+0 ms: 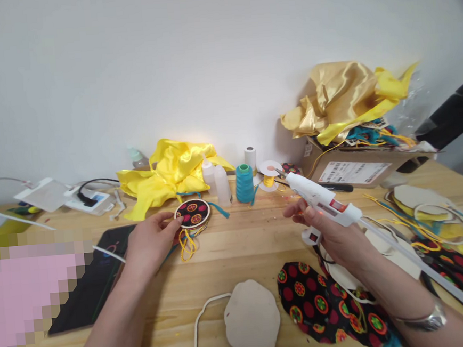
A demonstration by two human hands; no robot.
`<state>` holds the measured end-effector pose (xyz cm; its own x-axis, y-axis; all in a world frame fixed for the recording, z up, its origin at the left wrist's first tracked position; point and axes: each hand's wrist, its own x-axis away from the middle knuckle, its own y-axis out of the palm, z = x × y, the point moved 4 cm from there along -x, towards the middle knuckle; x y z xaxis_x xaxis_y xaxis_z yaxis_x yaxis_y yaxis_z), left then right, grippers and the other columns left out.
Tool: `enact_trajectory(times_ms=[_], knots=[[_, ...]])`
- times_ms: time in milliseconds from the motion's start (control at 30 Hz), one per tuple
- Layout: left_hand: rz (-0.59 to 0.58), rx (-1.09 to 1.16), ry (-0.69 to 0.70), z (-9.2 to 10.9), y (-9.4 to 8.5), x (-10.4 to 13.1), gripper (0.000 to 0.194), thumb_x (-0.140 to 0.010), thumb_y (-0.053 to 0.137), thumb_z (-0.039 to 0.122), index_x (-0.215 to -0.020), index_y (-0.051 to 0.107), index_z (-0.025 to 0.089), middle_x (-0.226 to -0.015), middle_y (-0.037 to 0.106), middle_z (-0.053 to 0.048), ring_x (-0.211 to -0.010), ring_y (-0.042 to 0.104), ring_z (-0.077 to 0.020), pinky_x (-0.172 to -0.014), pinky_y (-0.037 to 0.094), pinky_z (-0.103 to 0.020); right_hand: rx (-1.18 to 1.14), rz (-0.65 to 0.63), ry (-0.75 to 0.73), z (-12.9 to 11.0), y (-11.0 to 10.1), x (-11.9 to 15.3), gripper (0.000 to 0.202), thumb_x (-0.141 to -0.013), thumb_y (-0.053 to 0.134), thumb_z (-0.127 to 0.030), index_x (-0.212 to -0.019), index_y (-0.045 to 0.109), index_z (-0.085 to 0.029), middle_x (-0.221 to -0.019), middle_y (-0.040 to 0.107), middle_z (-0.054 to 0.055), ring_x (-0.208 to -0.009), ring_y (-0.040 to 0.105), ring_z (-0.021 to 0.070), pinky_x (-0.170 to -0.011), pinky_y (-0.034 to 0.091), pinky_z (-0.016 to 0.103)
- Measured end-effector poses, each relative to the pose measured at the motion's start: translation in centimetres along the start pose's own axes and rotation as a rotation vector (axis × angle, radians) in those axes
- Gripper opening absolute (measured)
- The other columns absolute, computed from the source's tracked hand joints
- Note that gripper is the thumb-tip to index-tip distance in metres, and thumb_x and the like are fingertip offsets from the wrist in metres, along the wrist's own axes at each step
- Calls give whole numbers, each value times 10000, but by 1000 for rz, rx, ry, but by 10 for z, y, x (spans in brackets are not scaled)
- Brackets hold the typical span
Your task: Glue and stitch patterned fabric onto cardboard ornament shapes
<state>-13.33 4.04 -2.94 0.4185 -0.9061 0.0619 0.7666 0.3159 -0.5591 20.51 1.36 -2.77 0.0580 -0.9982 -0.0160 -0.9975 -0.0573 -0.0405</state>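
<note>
My left hand [154, 237] pinches the left edge of a small round disc [197, 213] covered in black patterned fabric with a pale rim. Yellow cord [188, 245] hangs below the disc, and a teal strand [219, 210] lies at its right. In my right hand [332, 235] is a white glue gun [317, 194], its nozzle pointing up and to the left, away from the disc. A long whitish glue stick [427, 270] runs out of its back end. My right fingers curl around the handle, partly hidden behind it.
A flower-shaped beige piece [253, 321] and black patterned fabric [312, 306] lie in front. Behind stand a teal thread cone [244, 184], squeeze bottles [222, 186] and yellow satin [175, 170]. A cardboard box [314, 161] holds cloth at right; a dark tablet [88, 291] lies at left.
</note>
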Motion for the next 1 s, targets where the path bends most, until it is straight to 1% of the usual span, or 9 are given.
enact_trajectory(times_ms=[67,133,300,400,533,667,767,900,1000], knots=[[82,-305,98,9,-5,3,284,-642,665,458,-775,689,208,-591,665,-67,-599,625,-270,-494,392,-299,-13,-1,1,-1,1,0,305,-771,575,-518,-889,639,-243,-929,650,40,-896,563,220,-706,444,317],[137,-500,229,18,-6,7,313,-704,594,493,-812,680,212,-708,680,-88,-673,627,-280,-550,405,-322,-25,0,-3,-1,1,0,285,-776,579,-503,-886,642,-248,-921,649,35,-907,560,218,-719,442,317],[27,-554,670,30,8,16,168,-706,621,371,-697,695,221,-942,622,-80,-842,599,-255,-762,427,-369,-37,-2,-9,1,0,-2,279,-780,583,-490,-912,646,-252,-927,642,32,-926,557,223,-743,445,328],[-10,-667,823,28,16,18,122,-693,633,306,-743,714,229,-994,598,-91,-976,538,-296,-841,386,-433,-43,-1,-20,3,-1,-3,285,-775,588,-495,-917,647,-255,-922,642,29,-924,558,225,-759,445,337],[0,-786,831,26,20,20,141,-667,653,288,-780,713,231,-1029,568,-96,-968,505,-306,-809,404,-436,-36,-4,-15,4,-1,-3,294,-770,590,-505,-912,655,-256,-914,646,31,-935,557,231,-770,443,345],[-29,-877,830,32,21,30,80,-686,631,281,-697,701,244,-965,566,-76,-871,497,-287,-727,432,-407,-30,-12,-6,4,-1,-2,294,-776,582,-500,-929,655,-259,-921,651,35,-930,556,233,-750,449,345],[-23,-926,819,38,22,36,92,-699,617,256,-725,704,240,-943,569,-82,-851,485,-293,-675,441,-394,-27,-14,-14,2,-1,-2,290,-775,585,-498,-926,656,-261,-916,651,33,-921,556,229,-743,447,339],[-41,-938,809,38,26,37,114,-716,595,227,-693,706,225,-924,580,-91,-829,502,-283,-682,448,-400,-14,-19,-33,-1,0,-2,271,-775,587,-492,-897,658,-260,-900,649,26,-914,555,221,-744,440,330],[-48,-868,799,37,27,34,174,-760,541,226,-655,676,196,-886,588,-92,-795,536,-255,-696,456,-391,-6,-18,-46,-2,0,-1,265,-773,591,-489,-882,658,-257,-891,647,23,-894,555,212,-731,437,319]])
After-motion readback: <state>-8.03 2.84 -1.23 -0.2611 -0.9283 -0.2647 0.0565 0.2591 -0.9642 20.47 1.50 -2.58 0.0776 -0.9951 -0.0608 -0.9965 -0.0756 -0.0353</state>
